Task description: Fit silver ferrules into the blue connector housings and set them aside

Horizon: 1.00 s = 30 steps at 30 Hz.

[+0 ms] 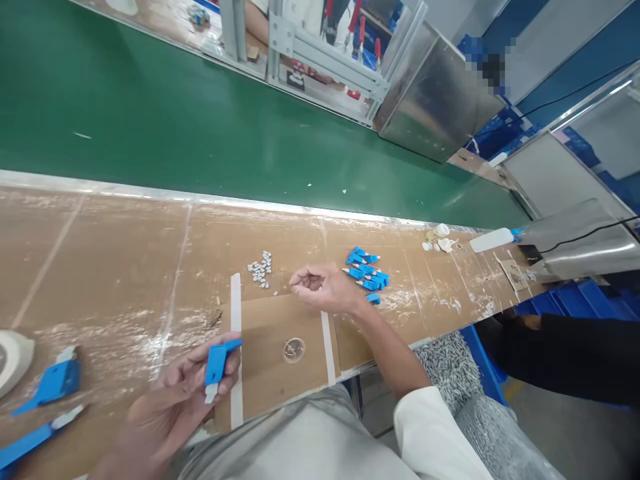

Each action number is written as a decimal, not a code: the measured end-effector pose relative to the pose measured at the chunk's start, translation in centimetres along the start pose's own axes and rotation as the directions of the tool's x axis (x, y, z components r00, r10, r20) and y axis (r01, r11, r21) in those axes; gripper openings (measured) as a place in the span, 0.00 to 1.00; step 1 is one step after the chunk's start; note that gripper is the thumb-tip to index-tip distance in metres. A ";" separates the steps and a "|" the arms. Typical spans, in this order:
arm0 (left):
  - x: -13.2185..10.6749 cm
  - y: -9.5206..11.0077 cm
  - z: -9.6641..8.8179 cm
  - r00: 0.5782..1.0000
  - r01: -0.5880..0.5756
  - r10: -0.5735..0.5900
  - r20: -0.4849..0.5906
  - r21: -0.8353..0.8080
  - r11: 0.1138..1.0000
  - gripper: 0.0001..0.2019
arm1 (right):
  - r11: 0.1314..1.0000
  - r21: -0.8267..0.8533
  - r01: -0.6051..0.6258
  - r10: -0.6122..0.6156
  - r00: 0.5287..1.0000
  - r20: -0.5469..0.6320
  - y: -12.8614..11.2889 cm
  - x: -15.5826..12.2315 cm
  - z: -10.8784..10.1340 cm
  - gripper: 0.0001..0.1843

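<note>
My left hand [177,400] is near the table's front edge, fingers closed on a small blue plastic connector part [217,365] with a white tip pointing down. My right hand [323,287] is stretched out over the brown table [125,267], fingers curled in a pinch just right of a heap of several tiny white pieces [261,268]. What the pinch holds, if anything, is too small to make out. A pile of several blue connector parts [367,272] lies just right of my right hand.
A green conveyor belt [200,127] runs behind the table. Larger blue tools [50,383] and a white tape roll [13,360] lie at the left. A round hole [294,349] is in the table front. Metal housings [435,100] stand at the right; another person's dark sleeve [575,353] is there.
</note>
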<state>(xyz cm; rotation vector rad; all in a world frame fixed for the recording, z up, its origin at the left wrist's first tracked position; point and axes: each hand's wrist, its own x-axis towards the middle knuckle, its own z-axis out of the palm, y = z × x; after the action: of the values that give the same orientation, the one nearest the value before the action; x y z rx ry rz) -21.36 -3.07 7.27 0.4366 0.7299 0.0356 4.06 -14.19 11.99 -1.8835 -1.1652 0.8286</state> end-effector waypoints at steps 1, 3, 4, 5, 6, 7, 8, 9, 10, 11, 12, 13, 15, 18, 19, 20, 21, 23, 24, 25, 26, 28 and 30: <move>0.1 0.0 -0.1 1.000 0.003 -0.003 0.004 0.007 1.000 0.25 | 0.998 0.054 -0.014 0.014 1.000 -0.014 0.1 -0.7 -0.1 0.09; 0.5 -0.1 0.0 0.999 -0.018 0.018 0.028 0.011 1.000 0.24 | 0.987 0.156 -0.024 0.030 0.999 -0.033 0.2 -2.2 -0.1 0.13; 0.7 -0.3 0.3 0.998 -0.036 0.036 0.048 0.006 0.999 0.23 | 0.978 0.206 -0.020 0.027 0.999 -0.034 0.1 -2.9 0.0 0.14; 0.8 -0.6 0.6 0.995 -0.062 0.062 0.072 -0.005 0.998 0.23 | 0.966 0.257 -0.012 0.022 0.999 -0.034 -0.1 -3.7 0.3 0.13; 0.9 -0.9 1.1 0.991 -0.091 0.093 0.099 -0.020 0.996 0.23 | 0.952 0.307 0.000 0.011 0.999 -0.034 -0.3 -4.4 0.5 0.13; 1.1 -1.1 1.7 0.985 -0.111 0.113 0.134 -0.028 0.993 0.23 | 0.937 0.349 0.012 -0.003 1.000 -0.028 -0.6 -5.2 0.9 0.11; 1.3 -1.3 2.2 0.974 -0.151 0.156 0.164 -0.046 0.988 0.23 | 0.922 0.386 0.014 0.005 0.999 -0.049 -0.8 -5.9 1.1 0.09; 1.7 -1.4 2.8 0.962 -0.185 0.193 0.192 -0.057 0.981 0.24 | 0.914 0.406 0.010 0.020 0.997 -0.071 -0.9 -6.5 1.4 0.07; 2.1 -1.4 3.3 0.949 -0.209 0.217 0.230 -0.056 0.976 0.25 | 0.912 0.410 0.017 0.019 0.996 -0.084 -0.8 -6.9 1.6 0.05; 2.6 -1.2 3.7 0.938 -0.218 0.219 0.269 -0.037 0.975 0.27 | 0.911 0.410 0.033 0.009 0.995 -0.098 -0.7 -7.2 1.8 0.03; 3.1 -1.1 3.9 0.928 -0.232 0.227 0.297 -0.019 0.973 0.28 | 0.910 0.410 0.069 -0.014 0.991 -0.136 -0.6 -7.4 2.0 0.02; 3.6 -1.0 4.2 0.922 -0.256 0.248 0.299 -0.013 0.967 0.29 | 0.911 0.399 0.102 -0.055 0.990 -0.127 -0.5 -7.4 2.2 0.01; 4.1 -1.0 4.5 0.907 -0.306 0.290 0.305 0.007 0.952 0.30 | 0.917 0.358 0.173 -0.124 0.980 -0.157 -0.6 -7.4 2.7 0.02; 4.3 -1.4 4.8 0.876 -0.393 0.357 0.325 0.051 0.918 0.30 | 0.927 0.302 0.224 -0.167 0.965 -0.204 -1.2 -7.5 3.6 0.04; 4.3 -1.6 4.9 0.867 -0.413 0.371 0.332 0.064 0.908 0.31 | 0.926 0.302 0.228 -0.165 0.962 -0.218 -1.4 -7.5 3.8 0.04; 4.3 -1.8 4.9 0.863 -0.425 0.379 0.335 0.076 0.902 0.31 | 0.922 0.314 0.226 -0.157 0.960 -0.231 -1.5 -7.6 4.0 0.04; 4.3 -1.9 4.9 0.861 -0.432 0.382 0.334 0.086 0.898 0.31 | 0.917 0.329 0.226 -0.149 0.959 -0.243 -1.6 -7.6 4.2 0.03; 4.2 -1.9 4.8 0.862 -0.435 0.382 0.333 0.101 0.895 0.31 | 0.910 0.350 0.224 -0.131 0.954 -0.269 -1.7 -7.7 4.4 0.03; 4.2 -1.9 4.8 0.862 -0.437 0.382 0.334 0.106 0.893 0.31 | 0.908 0.355 0.225 -0.125 0.951 -0.283 -1.7 -7.7 4.4 0.03; 4.2 -1.9 4.7 0.860 -0.440 0.384 0.338 0.106 0.892 0.31 | 0.907 0.357 0.224 -0.119 0.948 -0.294 -1.7 -7.8 4.5 0.03; 4.2 -1.9 4.7 0.857 -0.441 0.384 0.344 0.105 0.891 0.31 | 0.908 0.359 0.217 -0.106 0.947 -0.304 -1.7 -7.8 4.5 0.03; 4.2 -1.8 4.8 0.854 -0.438 0.379 0.357 0.100 0.893 0.31 | 0.909 0.371 0.188 -0.060 0.942 -0.331 -1.6 -7.9 4.6 0.02; 4.1 -1.8 4.9 0.852 -0.433 0.374 0.366 0.094 0.896 0.31 | 0.907 0.394 0.152 0.001 0.933 -0.361 -1.4 -7.9 4.7 0.03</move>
<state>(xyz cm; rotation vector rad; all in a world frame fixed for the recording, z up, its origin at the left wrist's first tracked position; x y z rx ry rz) -15.35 -5.81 7.14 0.7405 0.2883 0.2913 -3.34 -19.79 11.89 -1.5375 -0.7604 0.6017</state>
